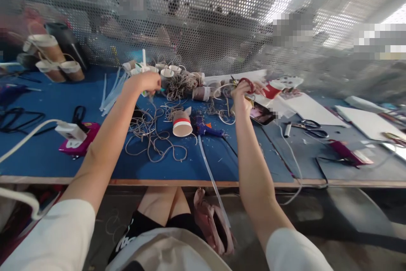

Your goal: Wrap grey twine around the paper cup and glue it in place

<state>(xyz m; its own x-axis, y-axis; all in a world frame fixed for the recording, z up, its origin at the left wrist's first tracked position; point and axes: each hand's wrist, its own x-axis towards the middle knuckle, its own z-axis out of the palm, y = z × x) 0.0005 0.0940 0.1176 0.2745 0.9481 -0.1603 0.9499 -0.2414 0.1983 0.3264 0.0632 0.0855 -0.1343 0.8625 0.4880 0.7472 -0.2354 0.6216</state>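
My left hand (147,82) is at the back of the blue table, its fingers curled together beside a white carton with a straw; what they hold is too small to tell. At the back right, my right hand (243,93) has its fingers wrapped round the red handles of scissors (246,86). A paper cup with a red band (182,125) lies on its side between my arms, cord at its base. Right of the cup lies a blue glue gun (207,128) with a long clear stick. Loose grey cord (155,135) spreads left of the cup.
More cups and a cord pile (182,85) stand at the back. A magenta power strip (80,138) is left, a phone (262,113) right. Black scissors (312,128) and white boards (314,108) lie farther right. Perforated metal mesh (203,21) rises behind.
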